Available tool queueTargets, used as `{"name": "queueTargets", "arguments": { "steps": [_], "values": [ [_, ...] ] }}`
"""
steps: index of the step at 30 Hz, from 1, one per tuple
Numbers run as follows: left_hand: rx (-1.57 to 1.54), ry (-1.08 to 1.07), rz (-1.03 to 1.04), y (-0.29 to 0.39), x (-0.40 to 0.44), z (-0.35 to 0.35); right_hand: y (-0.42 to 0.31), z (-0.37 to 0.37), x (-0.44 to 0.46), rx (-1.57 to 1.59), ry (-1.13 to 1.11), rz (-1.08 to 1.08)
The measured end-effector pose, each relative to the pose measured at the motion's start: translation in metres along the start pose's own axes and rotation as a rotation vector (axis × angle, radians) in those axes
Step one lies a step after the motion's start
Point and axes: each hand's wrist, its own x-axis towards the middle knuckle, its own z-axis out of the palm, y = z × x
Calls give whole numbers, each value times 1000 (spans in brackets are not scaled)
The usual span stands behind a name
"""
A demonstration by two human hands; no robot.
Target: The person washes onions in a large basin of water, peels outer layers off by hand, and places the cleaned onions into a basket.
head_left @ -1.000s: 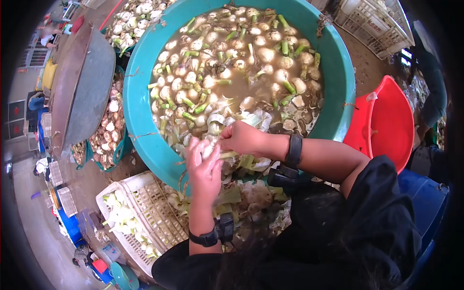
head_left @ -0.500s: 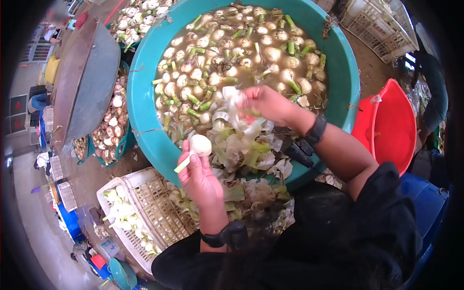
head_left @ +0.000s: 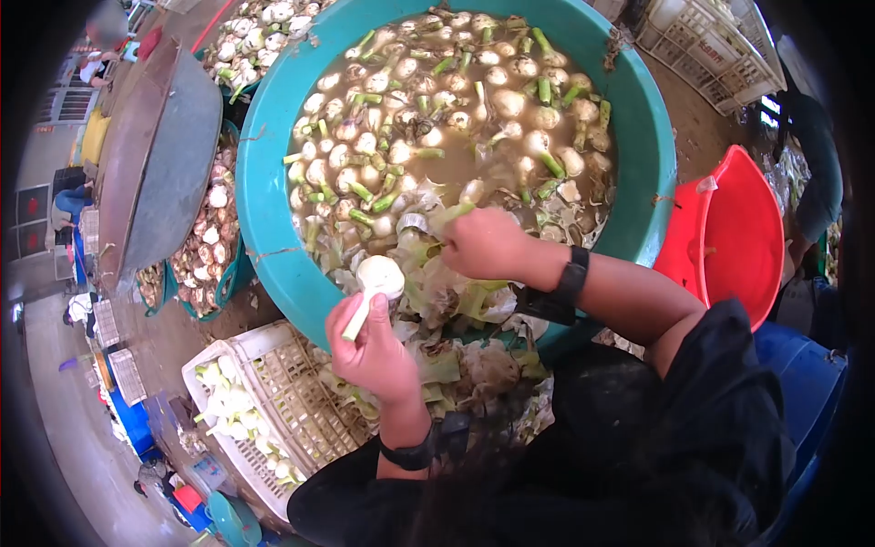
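My left hand (head_left: pixel 374 351) grips a peeled white garlic bulb (head_left: pixel 380 275) by its short pale stem, at the near rim of a large teal tub (head_left: pixel 269 214). Beyond it, my right hand (head_left: pixel 488 244) is closed in a fist over the tub. A pale green piece (head_left: pixel 453 216) shows at its fingers, but what they hold is partly hidden. Loose wet garlic skins (head_left: pixel 424 260) pile up between and below the hands. Many garlic bulbs with green stems (head_left: pixel 383 150) float in the tub's murky water.
A white plastic crate (head_left: pixel 301 383) with peeled bulbs (head_left: pixel 232 401) stands at lower left. Right of the tub are a red basin (head_left: pixel 747 242) and a blue barrel (head_left: pixel 802 383). More unpeeled bulbs (head_left: pixel 205 242) fill containers on the left. Another person's arm (head_left: pixel 816 173) shows far right.
My right hand has dropped the loose skins it held and moved down and left, closing into a fist. My left hand still holds the bulb, now turned slightly.
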Motion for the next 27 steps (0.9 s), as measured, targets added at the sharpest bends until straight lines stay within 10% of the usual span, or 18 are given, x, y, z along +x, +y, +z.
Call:
{"name": "queueTargets", "arguments": {
  "steps": [2,5,9,12,14,18,20,22,27],
  "values": [
    [-189,42,-218,-2,1,1,-6,-13,-6,2,72,-54],
    [311,-202,432,-5,2,-2,-40,-30,-9,195,68,-130],
    [338,-200,630,-11,4,-4,-45,-28,-1,336,-33,-168],
    [302,-177,458,-11,-7,-3,-30,-11,-3,274,-98,-98],
    [-243,88,-373,-3,-9,3,-9,-4,-8,199,-122,-31],
    [-697,193,-804,-1,10,-2,6,-12,-6,-282,-244,108],
    [-655,80,-794,-6,3,2,2,-12,-3,437,21,-39],
    [-378,-301,-425,-1,-6,13,-11,-12,-6,1249,-370,375],
    [-341,-206,-469,7,0,9,21,-76,-14,1845,-815,-307]
  ]
}}
